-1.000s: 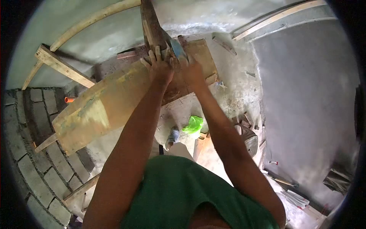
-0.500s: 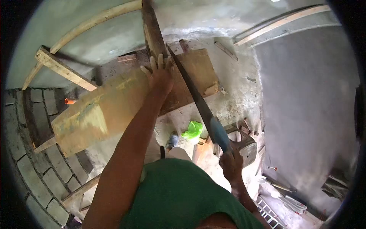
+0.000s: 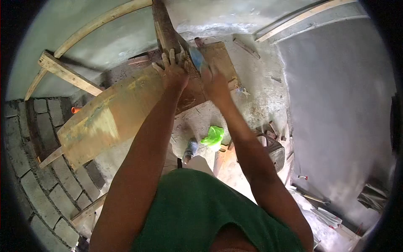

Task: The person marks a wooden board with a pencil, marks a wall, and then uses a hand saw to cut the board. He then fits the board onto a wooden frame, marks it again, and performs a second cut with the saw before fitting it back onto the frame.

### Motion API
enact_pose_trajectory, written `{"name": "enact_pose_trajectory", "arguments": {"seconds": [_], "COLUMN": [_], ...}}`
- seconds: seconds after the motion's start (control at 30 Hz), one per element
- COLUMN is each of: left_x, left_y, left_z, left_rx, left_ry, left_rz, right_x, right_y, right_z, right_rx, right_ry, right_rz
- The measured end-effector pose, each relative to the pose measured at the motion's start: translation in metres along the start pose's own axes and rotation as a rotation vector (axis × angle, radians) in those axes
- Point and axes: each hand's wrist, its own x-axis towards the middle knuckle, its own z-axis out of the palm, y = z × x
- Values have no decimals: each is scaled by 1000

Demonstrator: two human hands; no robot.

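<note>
My right hand [image 3: 213,82] is wrapped round the blue handle of a handsaw [image 3: 196,58], whose blade is mostly hidden beside a dark timber plank [image 3: 167,35]. Over the near end of that plank lies my left hand [image 3: 173,71], palm down, its fingers stretched out and spread, some in whitish coverings. Both hands are close together above a large worn plywood board [image 3: 126,110] that carries the plank. Sawdust-like specks show on the board near the saw.
Grey block masonry [image 3: 46,197] stands at the left, with a propped wooden brace [image 3: 69,73] above it. On the floor lie a bright green plastic bag [image 3: 213,135] and a dark bag-like object [image 3: 275,153]. A grey wall [image 3: 336,101] rises at the right.
My right hand has pushed the saw far forward, from near my body up to beside the plank. The left hand stays on the plank.
</note>
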Motion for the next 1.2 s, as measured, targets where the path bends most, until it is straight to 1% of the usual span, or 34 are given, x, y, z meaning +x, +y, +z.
{"name": "enact_pose_trajectory", "arguments": {"seconds": [0.03,0.1,0.13,0.17,0.2,0.23,0.3,0.33,0.4,0.43,0.47,0.5,0.53,0.57,0.63,0.67,0.7,0.73,0.77,0.8,0.83,0.87,0.9,0.93,0.97,1.0,1.03,1.07,1.1,1.17,1.2], "left_x": [2,16,4,-9,0,5,5,5,10,14,5,1,1,3,15,5,5,11,7,7,8,8,2,-1,-1,-4,-7,-5,-9,-4,-8], "left_y": [0,-4,-5,-5,-4,-2,-2,-3,-7,-8,-6,-6,-5,-8,-11,-2,4,4,1,-3,-6,-4,0,2,-4,-9,-7,-1,2,4,5], "left_z": [1,7,14,19,17,16,6,7,5,3,4,6,7,3,-2,1,0,-1,1,6,16,24,29,30,28,21,17,11,10,5,8], "left_rx": [16,56,96,95,85,70,64,61,68,72,71,79,102,124,150,151,139,83,33,34,55,71,62,42,34,53,38,11,4,-31,-40], "left_ry": [27,68,57,35,42,39,8,8,15,8,-23,-38,-45,-39,-28,-61,-55,-53,-71,-75,52,177,181,203,225,223,158,102,96,-18,-20], "left_rz": [-3,-5,28,40,36,22,19,43,54,79,103,93,114,139,106,78,89,53,16,24,39,53,54,86,109,95,109,133,143,82,91], "right_x": [-20,-69,-86,-118,-150,-176,-210,-206,-191,-178,-146,-99,-72,-42,-16,-18,-8,7,19,36,43,29,7,-2,-3,-11,-19,-11,-13,0,-15], "right_y": [8,-16,-39,-30,-21,-32,-69,-73,-71,-14,24,48,91,71,55,47,35,23,5,-15,-26,-11,18,32,28,25,23,3,7,21,30], "right_z": [-1,-36,-57,-77,-98,-119,-157,-157,-146,-105,-61,-22,27,36,39,33,28,24,16,7,1,10,28,38,35,28,22,7,4,-3,3], "right_rx": [-119,-76,304,-281,-387,-354,186,186,344,-51,-80,-185,-423,-233,203,185,132,86,84,85,85,81,-10,-92,-79,19,108,100,92,72,64], "right_ry": [125,-91,-170,-133,-77,-107,-190,-192,-132,-280,-262,-255,-136,103,153,158,91,24,24,-80,-182,-174,62,289,281,146,11,40,45,-86,-79], "right_rz": [-300,-5,637,-114,-254,-146,743,746,754,375,391,58,-186,-213,-33,-15,4,17,27,293,553,558,224,-128,-148,49,252,156,167,266,272]}}
